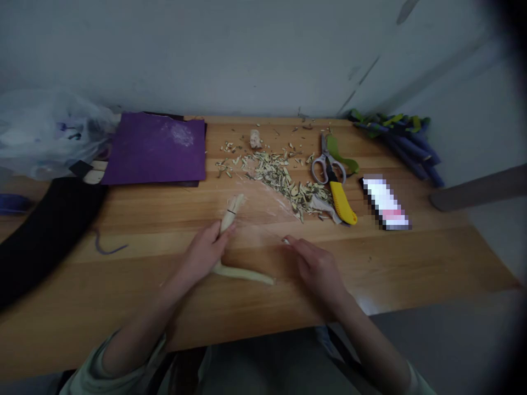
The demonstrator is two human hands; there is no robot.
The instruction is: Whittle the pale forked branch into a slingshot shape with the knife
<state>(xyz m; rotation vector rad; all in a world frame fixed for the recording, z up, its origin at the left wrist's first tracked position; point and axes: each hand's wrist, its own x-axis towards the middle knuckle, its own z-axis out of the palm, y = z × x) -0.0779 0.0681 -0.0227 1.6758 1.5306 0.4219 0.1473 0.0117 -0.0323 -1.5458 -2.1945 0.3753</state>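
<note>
My left hand [208, 248] is wrapped round a pale, peeled forked stick [247, 273]. A dark ring [231, 211] circles the stick near its upper end, and the tip beyond looks frayed. One branch of the fork points right, just over the wooden table [156, 219]. To the right, my right hand [319, 269] is closed in a pinch, apart from the stick. Something tiny and whitish shows at its fingertips, with a faint thin line running left from it; I cannot make out what it is. Pale and greenish wood shavings [284, 178] lie scattered beyond both hands.
Scissors [324, 156] and a yellow-handled cutter [342, 203] lie right of the shavings, near a green strip [338, 153]. A phone [385, 203] is further right. Purple sheets [152, 153], a plastic bag [45, 131] and a black curved object [49, 236] occupy the left. A wall stands behind.
</note>
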